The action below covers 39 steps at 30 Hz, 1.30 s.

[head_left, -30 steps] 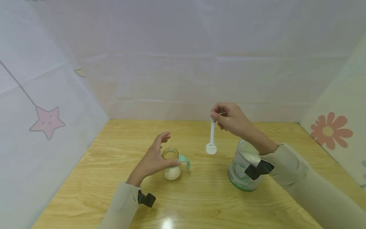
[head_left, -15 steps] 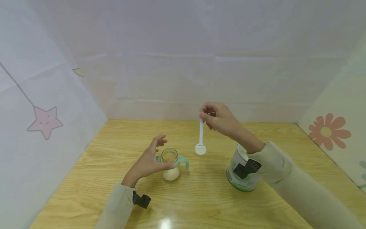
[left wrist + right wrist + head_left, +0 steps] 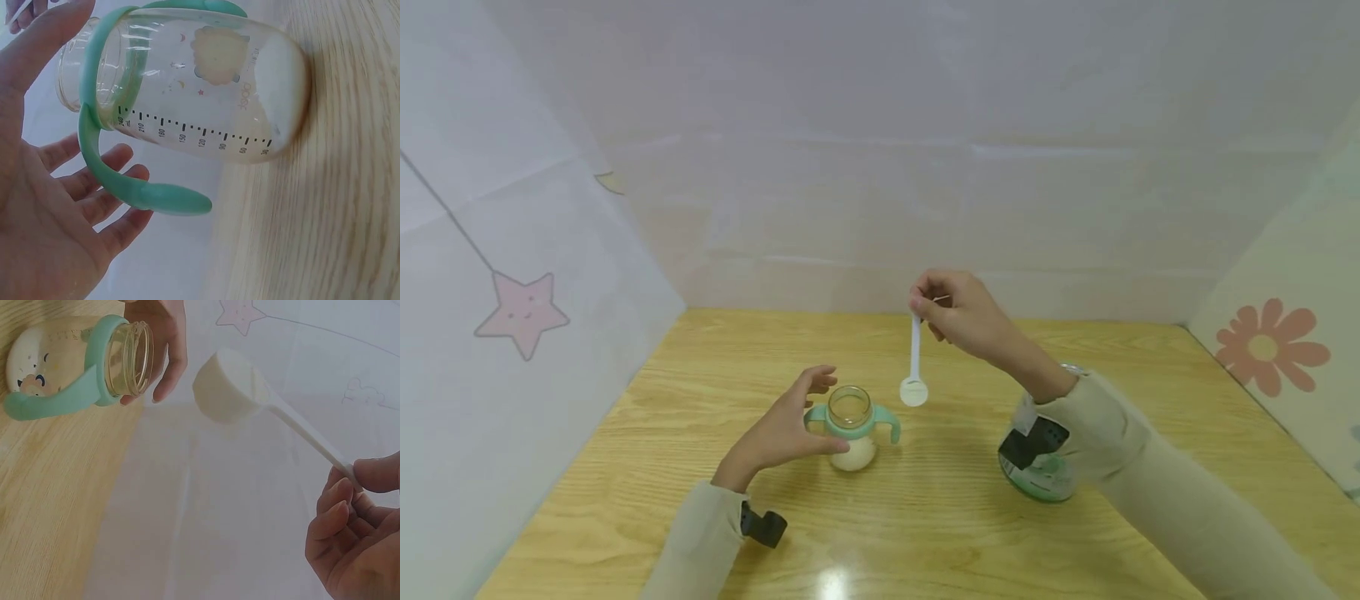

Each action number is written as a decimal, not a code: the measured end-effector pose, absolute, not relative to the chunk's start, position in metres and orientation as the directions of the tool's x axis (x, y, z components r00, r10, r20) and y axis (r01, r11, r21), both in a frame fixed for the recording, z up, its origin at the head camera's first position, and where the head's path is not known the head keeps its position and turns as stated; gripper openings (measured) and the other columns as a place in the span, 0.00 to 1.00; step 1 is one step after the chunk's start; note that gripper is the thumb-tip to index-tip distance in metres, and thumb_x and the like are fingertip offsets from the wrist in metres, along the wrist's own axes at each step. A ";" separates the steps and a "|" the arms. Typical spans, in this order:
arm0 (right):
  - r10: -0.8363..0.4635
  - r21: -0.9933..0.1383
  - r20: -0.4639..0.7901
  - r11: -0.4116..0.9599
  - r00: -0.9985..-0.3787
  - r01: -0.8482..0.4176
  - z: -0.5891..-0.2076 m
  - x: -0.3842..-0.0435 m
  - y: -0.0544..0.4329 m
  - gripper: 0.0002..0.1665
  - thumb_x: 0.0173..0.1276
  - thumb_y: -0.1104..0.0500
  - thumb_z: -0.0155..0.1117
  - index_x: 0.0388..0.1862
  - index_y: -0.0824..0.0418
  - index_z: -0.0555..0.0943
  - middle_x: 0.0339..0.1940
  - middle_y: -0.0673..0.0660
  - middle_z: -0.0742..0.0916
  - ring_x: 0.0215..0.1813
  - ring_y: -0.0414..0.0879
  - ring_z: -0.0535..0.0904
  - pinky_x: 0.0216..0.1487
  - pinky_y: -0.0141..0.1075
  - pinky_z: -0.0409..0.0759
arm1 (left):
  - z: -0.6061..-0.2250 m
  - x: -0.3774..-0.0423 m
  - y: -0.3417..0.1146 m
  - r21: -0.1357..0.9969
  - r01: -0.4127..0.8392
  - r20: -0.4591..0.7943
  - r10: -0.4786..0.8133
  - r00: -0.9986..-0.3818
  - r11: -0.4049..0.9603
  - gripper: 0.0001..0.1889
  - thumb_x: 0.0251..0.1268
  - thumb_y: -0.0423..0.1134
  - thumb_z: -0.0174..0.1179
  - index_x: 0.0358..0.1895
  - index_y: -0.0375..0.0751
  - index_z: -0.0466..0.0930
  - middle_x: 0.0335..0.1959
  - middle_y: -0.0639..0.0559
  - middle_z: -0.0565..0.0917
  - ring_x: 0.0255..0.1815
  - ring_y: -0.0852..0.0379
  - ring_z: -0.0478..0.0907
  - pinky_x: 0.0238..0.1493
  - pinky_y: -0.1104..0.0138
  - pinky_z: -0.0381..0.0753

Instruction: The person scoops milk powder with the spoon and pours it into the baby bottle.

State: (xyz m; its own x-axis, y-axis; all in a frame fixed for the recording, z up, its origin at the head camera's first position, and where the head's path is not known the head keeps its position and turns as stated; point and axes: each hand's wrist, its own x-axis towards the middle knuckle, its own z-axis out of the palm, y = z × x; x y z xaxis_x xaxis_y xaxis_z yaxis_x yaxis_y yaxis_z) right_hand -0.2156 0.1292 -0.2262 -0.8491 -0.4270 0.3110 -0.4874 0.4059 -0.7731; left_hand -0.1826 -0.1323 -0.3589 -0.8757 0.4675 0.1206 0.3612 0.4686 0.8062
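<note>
A clear baby bottle (image 3: 852,451) with a mint-green two-handled collar (image 3: 95,69) stands upright and uncapped on the table, pale powder in its bottom. My left hand (image 3: 781,429) is spread around its left side, thumb in front and fingers behind, relaxed and not gripping. In the left wrist view the fingers lie behind one green handle (image 3: 169,199). My right hand (image 3: 966,315) pinches the end of a white measuring scoop (image 3: 914,358). The scoop's bowl (image 3: 226,387), full of pale powder, hangs to the right of the bottle mouth and above it.
A milk powder tin (image 3: 1037,479) with a green base stands on the right, largely hidden behind the right forearm and its wrist camera (image 3: 1033,442). The wooden table (image 3: 925,533) meets white sheets printed with a star (image 3: 523,315) and a flower (image 3: 1270,347).
My right hand has carried the filled scoop left, from near the tin toward the bottle. My left hand has shifted slightly left and down, showing more of the bottle.
</note>
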 end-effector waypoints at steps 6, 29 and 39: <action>-0.424 -0.782 0.309 0.396 -0.852 -0.481 -0.231 -0.217 0.123 0.06 0.71 0.67 0.53 0.35 0.69 0.76 0.26 0.57 0.77 0.17 0.44 0.67 0.19 0.32 0.68 | -0.362 -0.184 -0.136 0.806 0.351 0.090 0.488 -0.868 0.476 0.50 0.49 0.45 0.74 0.72 0.41 0.50 0.66 0.40 0.67 0.67 0.42 0.64 0.65 0.46 0.66; -0.437 -0.792 0.319 0.365 -0.841 -0.489 -0.241 -0.219 0.103 0.06 0.71 0.67 0.54 0.37 0.70 0.77 0.28 0.59 0.79 0.17 0.43 0.68 0.19 0.31 0.69 | -0.374 -0.187 -0.137 0.831 0.286 -0.003 0.518 -0.855 0.478 0.50 0.48 0.48 0.74 0.72 0.42 0.52 0.66 0.37 0.67 0.66 0.39 0.66 0.62 0.41 0.67; -0.441 -0.792 0.332 0.349 -0.834 -0.500 -0.246 -0.220 0.096 0.06 0.71 0.67 0.54 0.35 0.69 0.77 0.27 0.58 0.78 0.18 0.42 0.67 0.19 0.31 0.69 | -0.380 -0.188 -0.134 0.826 0.298 0.007 0.519 -0.855 0.479 0.47 0.49 0.47 0.73 0.71 0.43 0.55 0.67 0.41 0.68 0.66 0.42 0.67 0.65 0.42 0.63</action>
